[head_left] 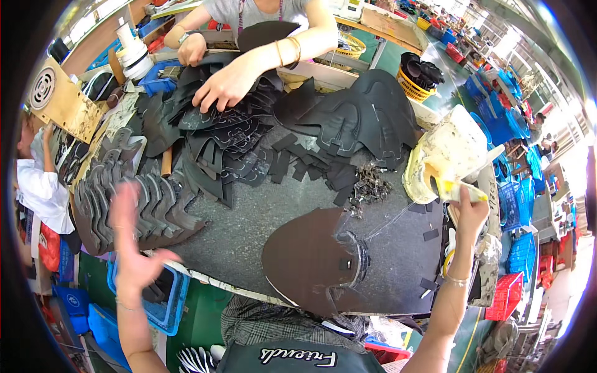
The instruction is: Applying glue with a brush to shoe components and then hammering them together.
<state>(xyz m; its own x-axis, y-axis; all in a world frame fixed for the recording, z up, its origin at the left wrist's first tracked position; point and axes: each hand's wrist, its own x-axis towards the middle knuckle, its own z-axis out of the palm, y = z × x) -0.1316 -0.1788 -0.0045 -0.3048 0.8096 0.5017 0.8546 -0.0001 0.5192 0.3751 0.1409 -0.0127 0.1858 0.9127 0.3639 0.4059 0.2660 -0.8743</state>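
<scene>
Closed at the mouth of a glue-crusted whitish pot (429, 165), my right hand (469, 214) grips a glue brush (461, 190) smeared with yellow. Thin strands of glue stretch from the pot toward a large dark shoe-upper piece (311, 255) lying flat in front of me. Its curved inner edge carries small black patches. My left hand (140, 252) is raised, somewhat blurred, fingers spread and holding nothing. Behind it stands a row of overlapping dark wavy-edged pieces (134, 199).
Across the table, a co-worker's hands (227, 87) rest over a heap of black cut pieces (230, 133). More curved black pieces (357, 112) lie to their right. Small black strips (311, 165) and metal bits (370, 186) sit mid-table. A blue crate (177, 301) stands below the left edge.
</scene>
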